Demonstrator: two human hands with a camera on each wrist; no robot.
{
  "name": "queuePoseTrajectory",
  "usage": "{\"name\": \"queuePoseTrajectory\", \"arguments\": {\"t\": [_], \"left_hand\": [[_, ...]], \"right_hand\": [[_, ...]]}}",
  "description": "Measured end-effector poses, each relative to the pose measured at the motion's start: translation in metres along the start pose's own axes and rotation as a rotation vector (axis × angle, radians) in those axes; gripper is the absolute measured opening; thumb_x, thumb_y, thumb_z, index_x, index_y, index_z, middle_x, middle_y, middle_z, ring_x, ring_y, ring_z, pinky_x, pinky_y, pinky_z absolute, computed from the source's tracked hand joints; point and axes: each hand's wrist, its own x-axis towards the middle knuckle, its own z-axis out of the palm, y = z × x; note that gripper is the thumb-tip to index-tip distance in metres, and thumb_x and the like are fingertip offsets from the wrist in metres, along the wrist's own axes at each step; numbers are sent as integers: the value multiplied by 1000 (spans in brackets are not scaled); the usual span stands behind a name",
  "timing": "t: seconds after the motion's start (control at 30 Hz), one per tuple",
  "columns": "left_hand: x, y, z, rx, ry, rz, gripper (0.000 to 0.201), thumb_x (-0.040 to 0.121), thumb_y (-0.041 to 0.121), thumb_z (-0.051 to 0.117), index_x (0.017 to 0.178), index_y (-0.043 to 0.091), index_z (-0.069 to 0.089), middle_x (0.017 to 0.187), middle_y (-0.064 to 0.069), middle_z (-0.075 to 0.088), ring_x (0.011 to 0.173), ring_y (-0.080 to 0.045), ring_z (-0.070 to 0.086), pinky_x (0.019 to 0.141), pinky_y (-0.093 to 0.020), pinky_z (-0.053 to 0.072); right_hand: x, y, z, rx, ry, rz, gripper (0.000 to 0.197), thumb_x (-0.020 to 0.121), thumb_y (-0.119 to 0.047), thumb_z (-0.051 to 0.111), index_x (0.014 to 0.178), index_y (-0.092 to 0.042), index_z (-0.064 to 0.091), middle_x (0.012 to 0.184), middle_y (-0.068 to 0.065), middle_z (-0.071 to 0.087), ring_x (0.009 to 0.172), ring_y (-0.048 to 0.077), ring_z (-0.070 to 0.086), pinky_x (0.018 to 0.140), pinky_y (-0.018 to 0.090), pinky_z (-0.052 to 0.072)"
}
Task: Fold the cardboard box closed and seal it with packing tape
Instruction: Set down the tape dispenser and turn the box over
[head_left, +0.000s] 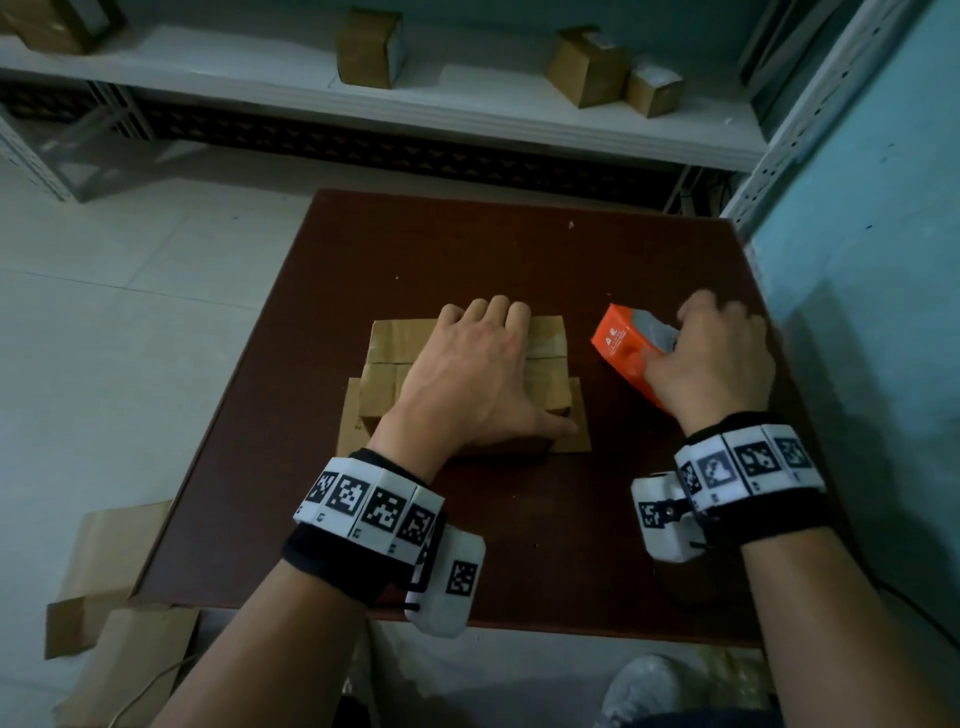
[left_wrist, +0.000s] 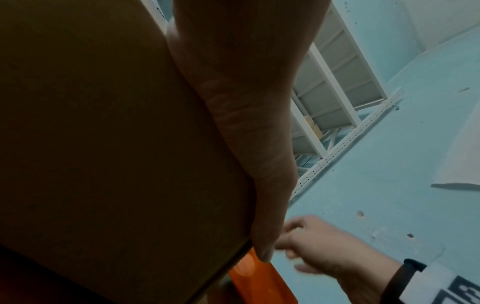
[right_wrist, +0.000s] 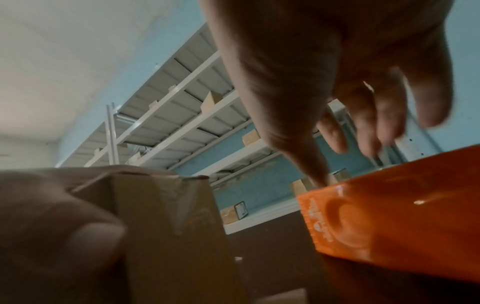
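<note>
Flaps folded and pinned under flat left hand (head_left: 470, 374) on cardboard box (head_left: 545, 338); right hand (head_left: 714, 358) fingers curling onto orange tape dispenser (head_left: 621, 340), grip unclear; next, lifting it to the seam.

Tan-brown cardboard box (head_left: 540, 338) with glossy tape bands, bright orange tape dispenser (head_left: 621, 347) near the right edge, dark reddish-brown table (head_left: 467, 249), black-and-white checker-pattern wristbands (head_left: 371, 506), pale blue wall (head_left: 872, 260)

Bare forearms. Each wrist wears a black band (head_left: 332, 564) under white blocks printed with black square codes (head_left: 371, 506), plus a white camera housing (head_left: 449, 582).
</note>
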Motion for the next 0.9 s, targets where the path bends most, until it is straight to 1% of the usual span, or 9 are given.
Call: {"name": "queuePoseTrajectory", "arguments": {"t": [0.07,0.1,0.23,0.43,0.53,0.6,0.7,0.8,0.9], "left_hand": [[0,0,0,0,5,0,116,60,97,55,142,15,42,138,-2,52,126,-23,50,113,-45,36],[0,0,0,4,9,1,116,60,97,55,141,15,42,137,-2,53,125,-24,51,112,-45,37],[1,-1,1,7,10,22,112,64,94,55,141,14,42,136,-4,54,122,-25,52,110,-44,39],[1,0,2,22,25,22,112,59,95,54,135,13,45,128,-3,55,116,-24,53,107,-43,40],[1,0,2,29,23,25,114,56,96,56,134,13,45,126,-3,54,116,-23,53,107,-42,40],[1,0,2,37,25,27,117,54,97,56,134,13,45,127,-3,54,116,-24,53,107,-42,39],[1,0,2,50,26,28,120,52,98,54,136,12,45,129,-4,54,118,-24,53,107,-42,39],[2,0,1,30,26,19,121,52,97,55,137,12,44,130,-3,54,119,-24,53,108,-42,38],[1,0,0,8,17,7,122,50,98,54,138,14,44,132,-2,55,121,-23,52,109,-42,38]], "right_hand": [[-8,-8,5,263,166,-130,53,98,-38,59,146,-21,42,149,7,44,138,24,42,102,36,41],[-13,-15,7,477,121,-176,53,103,-44,49,150,-23,38,154,3,41,140,18,40,106,33,38],[-38,-40,23,1224,-511,-136,65,104,-62,20,160,-28,25,167,-7,24,147,7,29,114,30,28],[-34,-39,48,1478,-641,-90,76,96,-74,22,160,-33,23,168,-6,23,152,14,26,125,46,22],[-33,-38,56,1535,-679,-4,67,102,-67,14,160,-35,22,144,-12,51,130,11,52,103,35,43],[-33,-37,61,1490,-705,40,65,102,-67,14,156,-35,32,133,-6,62,121,14,60,99,37,48],[-34,-37,65,1419,-729,111,64,102,-67,19,122,-27,65,122,9,73,111,21,70,100,41,52],[-31,-38,61,1334,-717,100,63,103,-64,18,105,-27,69,97,0,79,95,16,73,85,34,55],[-27,-39,54,1239,-689,54,68,103,-66,15,101,-28,71,94,-1,78,98,17,72,82,33,54]]}}
